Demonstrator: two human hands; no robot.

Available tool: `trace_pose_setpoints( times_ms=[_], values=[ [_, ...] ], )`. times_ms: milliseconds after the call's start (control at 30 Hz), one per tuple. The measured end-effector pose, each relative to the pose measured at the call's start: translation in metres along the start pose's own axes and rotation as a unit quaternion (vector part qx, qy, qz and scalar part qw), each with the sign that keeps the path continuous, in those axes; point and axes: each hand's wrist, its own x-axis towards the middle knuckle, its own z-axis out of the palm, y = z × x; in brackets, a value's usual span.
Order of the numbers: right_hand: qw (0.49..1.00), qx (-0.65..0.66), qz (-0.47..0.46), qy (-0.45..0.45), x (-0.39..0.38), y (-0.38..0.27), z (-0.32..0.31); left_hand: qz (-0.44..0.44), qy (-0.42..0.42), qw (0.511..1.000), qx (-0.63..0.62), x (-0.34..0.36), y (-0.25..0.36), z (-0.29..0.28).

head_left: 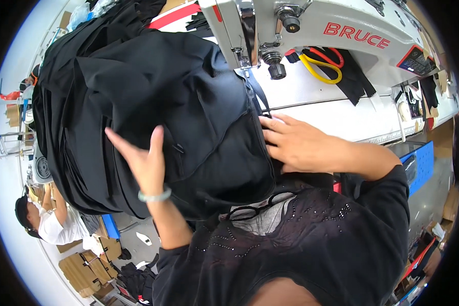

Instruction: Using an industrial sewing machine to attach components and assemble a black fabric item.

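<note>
A large black garment [188,102] lies heaped across the left and middle of the sewing table, with a seamed edge running below the needle area. My left hand [147,158] is over its middle, open, with thumb and fingers spread and slightly smeared by motion. A pale bracelet circles that wrist. My right hand [296,144] is at the garment's right edge, fingers bent against a strip there, its thumb mostly hidden. Just beyond, the white sewing machine [311,25] stands with its needle end above the far part of that edge.
Yellow and red-handled scissors [325,69] lie on a black cloth scrap [351,86] under the machine arm. A blue perforated panel [418,166] stands at the right. At far left a person in a white shirt [64,224] works near cardboard boxes [81,273].
</note>
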Motion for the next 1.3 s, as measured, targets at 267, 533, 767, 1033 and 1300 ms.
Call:
trace_pose_setpoints(
  times_ms=[267,533,767,1033,1300],
  values=[
    [0.980,0.040,0.037,0.189,0.038,-0.031,0.050,0.044,-0.324,0.922,0.207,0.077,0.035,0.146],
    [0.949,-0.077,0.180,0.248,0.073,-0.026,0.055,0.084,-0.410,0.903,-0.100,0.116,0.011,0.252],
    [0.975,-0.006,0.109,0.193,0.048,-0.024,0.045,0.148,-0.118,0.976,0.112,0.095,-0.029,0.124],
    [0.983,0.022,0.047,0.177,0.030,-0.017,0.031,0.212,-0.028,0.959,0.187,0.071,0.036,-0.021],
    [0.999,0.052,0.003,0.015,0.026,-0.014,0.000,0.546,-0.335,0.768,0.017,0.032,0.063,0.093]
  ],
)
